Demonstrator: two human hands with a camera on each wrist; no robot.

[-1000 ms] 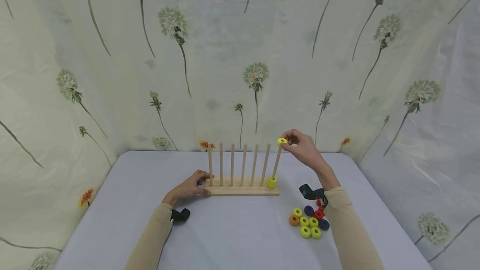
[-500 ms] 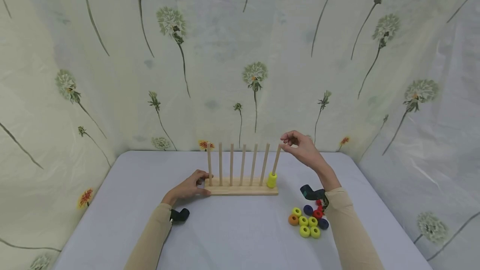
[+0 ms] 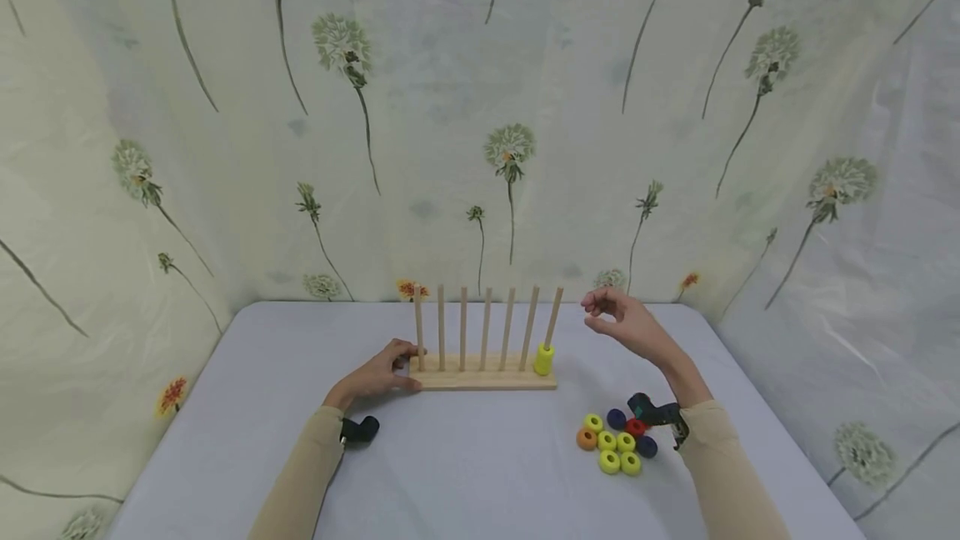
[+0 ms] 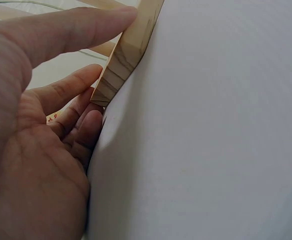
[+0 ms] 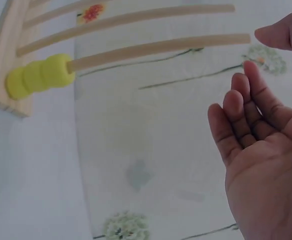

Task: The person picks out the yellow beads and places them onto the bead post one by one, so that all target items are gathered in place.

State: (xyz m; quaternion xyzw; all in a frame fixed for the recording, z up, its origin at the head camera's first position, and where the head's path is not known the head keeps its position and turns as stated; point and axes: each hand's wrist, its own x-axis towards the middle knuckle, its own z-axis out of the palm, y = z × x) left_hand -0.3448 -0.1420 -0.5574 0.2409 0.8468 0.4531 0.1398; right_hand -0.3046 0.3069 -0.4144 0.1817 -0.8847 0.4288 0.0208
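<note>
A wooden peg rack [image 3: 487, 383] with several upright pegs stands on the table. My left hand [image 3: 382, 372] grips the left end of its base, thumb at the near edge and fingers at the far side; the left wrist view shows the base's end [image 4: 117, 72] between them. Three yellow beads [image 5: 41, 76] are stacked at the foot of the rightmost peg [image 3: 554, 319]. To the right of that peg's top, my right hand [image 3: 633, 327] is raised in the air with relaxed fingers, holding nothing.
Loose beads lie in a cluster at the right front: several yellow beads [image 3: 609, 462], an orange bead [image 3: 587, 438], dark blue beads [image 3: 647, 447] and a red bead [image 3: 636, 427]. My right forearm [image 3: 723, 457] passes beside them. A flower-patterned curtain [image 3: 480, 107] surrounds the table's back and sides.
The yellow bead held at the rightmost peg's top was released and slid down onto the two below. My right hand then moved right and slightly down, off the peg. My left hand stayed put.
</note>
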